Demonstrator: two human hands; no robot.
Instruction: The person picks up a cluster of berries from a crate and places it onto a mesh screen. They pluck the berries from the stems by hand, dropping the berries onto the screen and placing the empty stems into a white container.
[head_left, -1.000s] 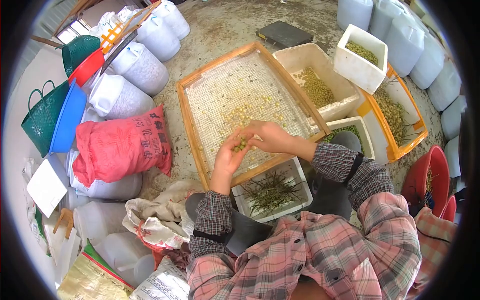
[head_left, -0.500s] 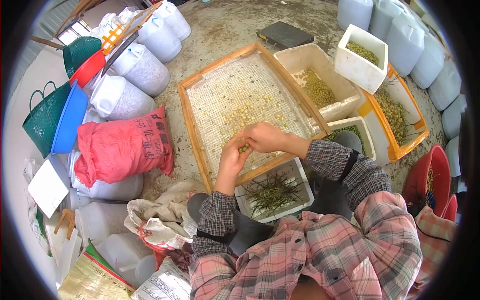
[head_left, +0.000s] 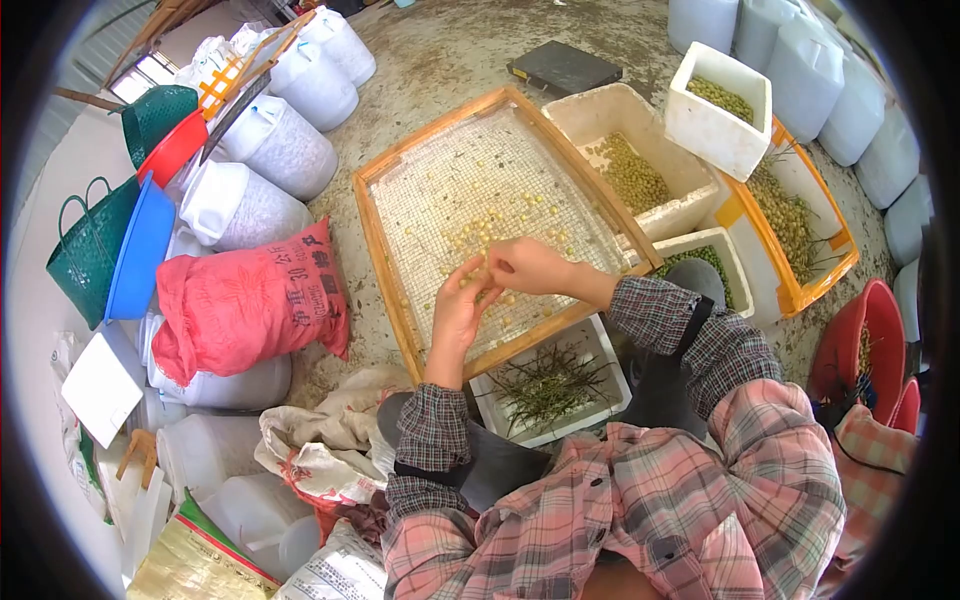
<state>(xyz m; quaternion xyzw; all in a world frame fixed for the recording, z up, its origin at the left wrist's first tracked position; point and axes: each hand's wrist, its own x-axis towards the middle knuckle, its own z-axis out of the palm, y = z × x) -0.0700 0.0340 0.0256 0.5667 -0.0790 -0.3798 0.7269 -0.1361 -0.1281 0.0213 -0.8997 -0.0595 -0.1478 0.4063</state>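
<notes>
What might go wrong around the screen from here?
Small fruits lie loose on the mesh screen, so a bump on its wooden frame could roll some off. The left hand and right hand meet closely above it, and a fruit could slip between them. The small white foam box sits tilted and might tip, spilling its fruits.

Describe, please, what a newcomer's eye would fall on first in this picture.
Probably first is the big wood-framed mesh screen in the middle, with small yellow-green fruits scattered on it and the left hand and right hand meeting above its near part. Next may come the full, pinkish-red sack at the left, then the orange-rimmed box at the right.
</notes>
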